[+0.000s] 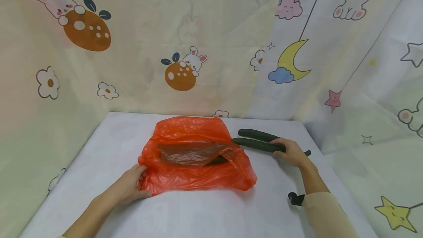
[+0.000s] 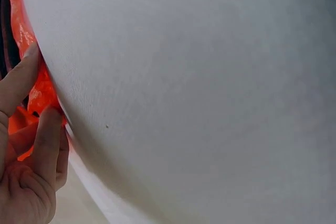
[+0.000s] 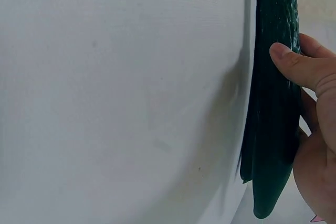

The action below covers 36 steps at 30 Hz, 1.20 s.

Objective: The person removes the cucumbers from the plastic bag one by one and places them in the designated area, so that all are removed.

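While the left hand [image 1: 132, 183] pinches the red bag's [image 1: 185, 180] left edge on the desk [image 1: 231, 216], the right hand [image 1: 290, 152] grips a cucumber [image 1: 252, 144], tip by the bag's right side; pushing carelessly could tear the plastic (it looks thin) or nudge the second cucumber [image 1: 254, 133].
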{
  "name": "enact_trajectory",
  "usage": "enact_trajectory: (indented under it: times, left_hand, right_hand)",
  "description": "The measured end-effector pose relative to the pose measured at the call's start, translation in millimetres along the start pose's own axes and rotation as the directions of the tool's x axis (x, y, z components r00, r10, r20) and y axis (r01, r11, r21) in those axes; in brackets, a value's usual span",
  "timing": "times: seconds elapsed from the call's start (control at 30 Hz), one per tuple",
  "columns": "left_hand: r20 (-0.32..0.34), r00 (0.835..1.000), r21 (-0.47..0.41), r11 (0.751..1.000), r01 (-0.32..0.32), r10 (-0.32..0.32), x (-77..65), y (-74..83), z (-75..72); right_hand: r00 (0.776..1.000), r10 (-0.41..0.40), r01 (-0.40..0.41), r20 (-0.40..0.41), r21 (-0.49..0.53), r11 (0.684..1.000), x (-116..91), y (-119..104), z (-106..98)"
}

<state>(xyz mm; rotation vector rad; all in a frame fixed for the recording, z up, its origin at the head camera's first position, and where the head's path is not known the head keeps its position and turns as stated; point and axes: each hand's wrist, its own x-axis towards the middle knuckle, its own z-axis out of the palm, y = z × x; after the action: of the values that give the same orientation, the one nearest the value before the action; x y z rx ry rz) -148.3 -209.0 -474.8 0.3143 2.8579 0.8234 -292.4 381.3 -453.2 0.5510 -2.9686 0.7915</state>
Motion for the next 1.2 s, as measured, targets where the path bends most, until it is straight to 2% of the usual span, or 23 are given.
enact_trajectory:
  times: [0.2, 0.47, 0.57, 0.7, 1.0, 1.2]
  left_hand:
    - [-0.001, 1.0, -0.008, 1.0, -0.006, 0.006, -3.8, 1.3, -2.8]
    - [-0.003, 1.0, -0.008, 1.0, -0.008, 0.008, -2.3, 4.0, -2.1]
    - [0.001, 1.0, -0.01, 1.0, 0.001, -0.001, -3.0, 4.3, -2.2]
    - [0.01, 1.0, -0.002, 1.0, 0.013, -0.013, -3.6, 3.8, -3.9]
    - [0.001, 0.999, 0.014, 0.999, -0.034, 0.034, -0.1, 8.2, -6.9]
    - [0.015, 1.0, 0.038, 0.999, -0.013, 0.012, -2.7, 6.1, -4.4]
  right_hand:
    - [0.997, 0.061, -0.06, 0.037, -0.009, 0.998, 2.8, 1.5, 9.3]
    - [1.0, 0.002, -0.002, -0.021, -0.03, 1.0, 2.2, 3.5, 10.3]
    - [0.999, 0.033, -0.033, -0.036, -0.006, 0.999, 3.9, -0.3, 11.3]
    - [0.998, 0.049, -0.048, -0.044, 0.021, 0.999, 6.0, -9.1, 10.5]
    - [0.996, -0.022, 0.035, -0.084, 0.159, 0.987, -2.8, -41.2, 2.3]
    - [0.995, -0.036, 0.053, -0.089, 0.191, 0.98, -5.9, -56.3, 7.3]
